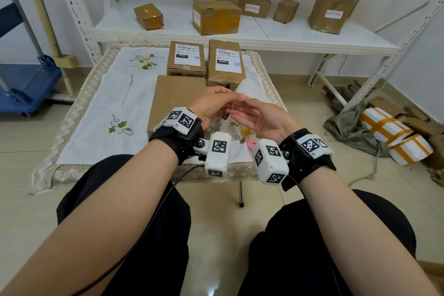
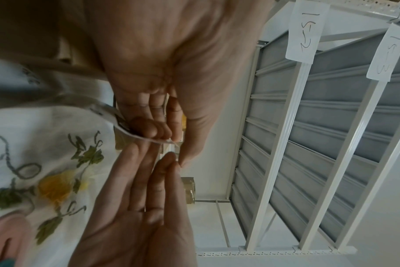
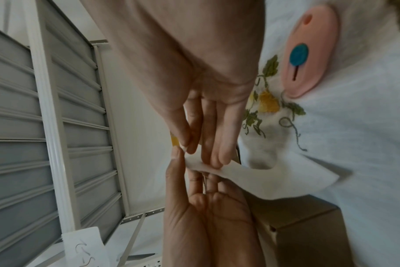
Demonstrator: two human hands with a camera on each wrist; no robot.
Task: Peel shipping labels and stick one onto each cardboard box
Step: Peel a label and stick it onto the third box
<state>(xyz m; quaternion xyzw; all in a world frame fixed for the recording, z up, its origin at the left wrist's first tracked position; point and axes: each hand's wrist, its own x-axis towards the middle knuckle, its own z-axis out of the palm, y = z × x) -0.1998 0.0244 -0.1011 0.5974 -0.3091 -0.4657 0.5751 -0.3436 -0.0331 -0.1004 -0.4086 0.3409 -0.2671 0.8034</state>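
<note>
Label sheet held above the unlabelled box on the desk; left hand and right hand pinch its edge. Peeling under way, apparently; next, separate backing cleanly, then stick.

Two labelled boxes are sitting side by side at the table's far edge, an unlabelled box lying just nearer; more boxes are resting on the far shelf.

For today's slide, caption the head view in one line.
Both hands, left and right, peel a label above an unlabelled box.
</note>
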